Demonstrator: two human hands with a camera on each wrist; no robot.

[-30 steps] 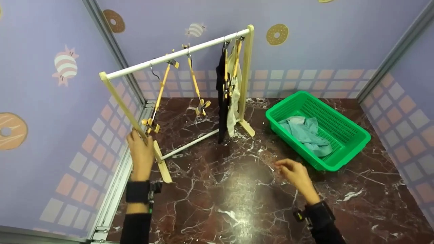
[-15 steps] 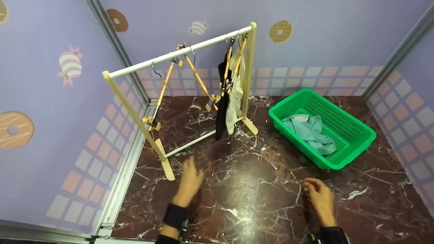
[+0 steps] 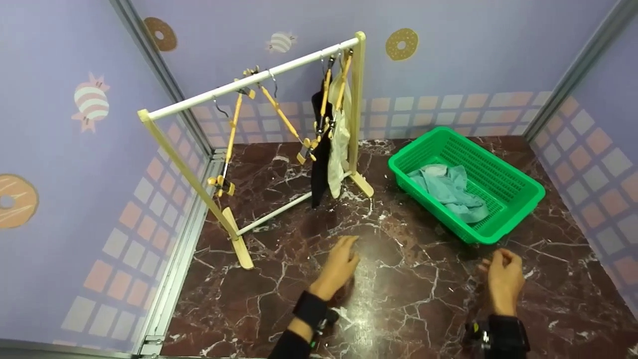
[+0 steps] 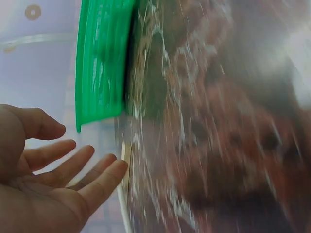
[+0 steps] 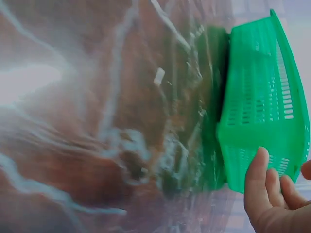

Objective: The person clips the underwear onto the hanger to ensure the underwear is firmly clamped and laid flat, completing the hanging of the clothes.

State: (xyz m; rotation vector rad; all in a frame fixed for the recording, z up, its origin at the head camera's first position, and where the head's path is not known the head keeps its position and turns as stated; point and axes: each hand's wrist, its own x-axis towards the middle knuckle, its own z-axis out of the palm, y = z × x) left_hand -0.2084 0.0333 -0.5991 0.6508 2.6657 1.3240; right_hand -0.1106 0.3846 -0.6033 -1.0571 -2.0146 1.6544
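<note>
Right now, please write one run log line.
left hand empty, above brown marbled tabletop | right hand empty, near green plastic basket | light-blue cloth in basket | black garment on wooden rack

Blue cloth [image 3: 452, 192] in green basket [image 3: 519, 215], right hand [image 3: 505, 275] near.

A small booth [image 3: 498, 30] resembling a miniature laundry corner: lilac walls [image 3: 448, 75] printed with doughnuts [image 3: 409, 52] and sweets [image 3: 91, 100] meet at metal posts [image 3: 162, 75] around a marbled surface [image 3: 398, 299] bearing a clothes rack [image 3: 299, 63] and green basket [image 3: 433, 202].
</note>
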